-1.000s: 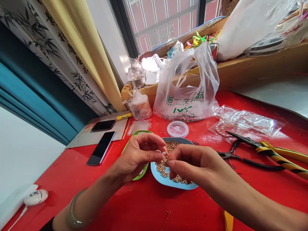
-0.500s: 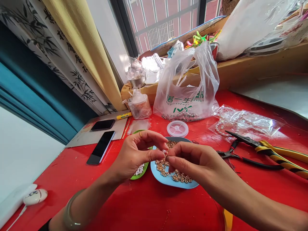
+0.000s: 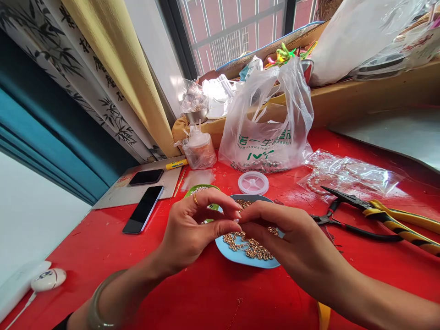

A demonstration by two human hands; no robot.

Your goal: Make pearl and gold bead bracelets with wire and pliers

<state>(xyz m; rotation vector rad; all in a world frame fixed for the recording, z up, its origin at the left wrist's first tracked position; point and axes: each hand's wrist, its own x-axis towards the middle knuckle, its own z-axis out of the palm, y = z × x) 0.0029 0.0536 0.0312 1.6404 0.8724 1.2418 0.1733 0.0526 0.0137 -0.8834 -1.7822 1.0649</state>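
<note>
Over the blue plate [image 3: 225, 254], my left hand [image 3: 192, 231] pinches a small pearl bead [image 3: 236, 220] between thumb and fingertips. My right hand [image 3: 288, 231] meets it there, its thumb and index finger closed close to the bead. What lies in the right fingertips is hidden. Many gold-coloured beads [image 3: 256, 250] fill the plate beneath. Partly behind my left hand is a green dish [image 3: 190, 191] with small white beads in it.
To the right lie yellow-and-black pliers [image 3: 388, 220], red-and-black pliers [image 3: 332, 219] and a clear bag of pearl strings [image 3: 343, 174]. A round plastic lid [image 3: 253, 183] and a white plastic bag [image 3: 268, 133] stand behind the plate. Two phones [image 3: 143, 210] are at left.
My left hand has turned and shifted slightly left, uncovering the back of the green dish. My right fingers have closed in flatter around the bead, which now shows less.
</note>
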